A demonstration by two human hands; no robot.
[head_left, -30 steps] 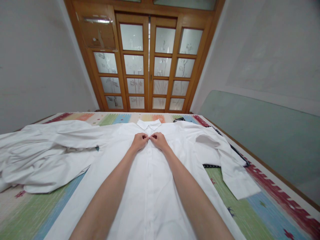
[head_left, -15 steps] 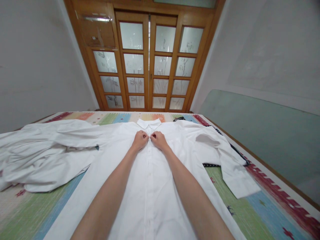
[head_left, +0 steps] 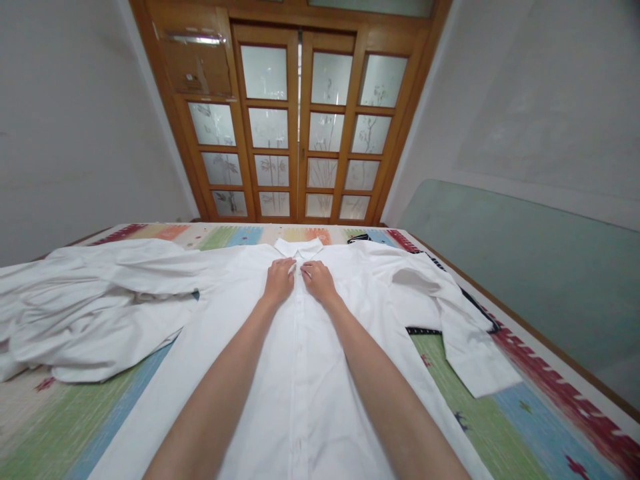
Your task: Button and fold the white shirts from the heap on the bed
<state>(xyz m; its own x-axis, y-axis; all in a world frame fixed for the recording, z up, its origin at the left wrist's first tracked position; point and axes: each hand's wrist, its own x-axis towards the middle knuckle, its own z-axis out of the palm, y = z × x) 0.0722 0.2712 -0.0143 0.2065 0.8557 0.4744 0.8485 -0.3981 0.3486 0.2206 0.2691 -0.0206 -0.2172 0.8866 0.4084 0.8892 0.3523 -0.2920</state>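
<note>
A white button-up shirt (head_left: 270, 373) lies spread front side up, its collar (head_left: 285, 248) at the far end. Just below the collar, my left hand (head_left: 280, 281) is on the front placket, thumb and forefinger closed around a bit of white cloth. My right hand (head_left: 319, 280) faces it from the other side of the placket, its fingers curled in a pinch on the shirt's edge. The fingertips partly hide the button area between them. Down the middle, the placket (head_left: 299, 380) runs between my forearms.
A heap of white cloth (head_left: 90, 313) lies at the left. The shirt's sleeve (head_left: 465, 347) bends toward me at the right, over a dark dotted cloth (head_left: 424, 330). Beneath is a colourful patterned cover (head_left: 545, 413). A pale green panel (head_left: 515, 267) stands along the right side.
My left hand has loosened its pinch and drawn slightly left, so the gap between the two hands' fingertips is a little wider. My right hand and the shirt have hardly moved.
</note>
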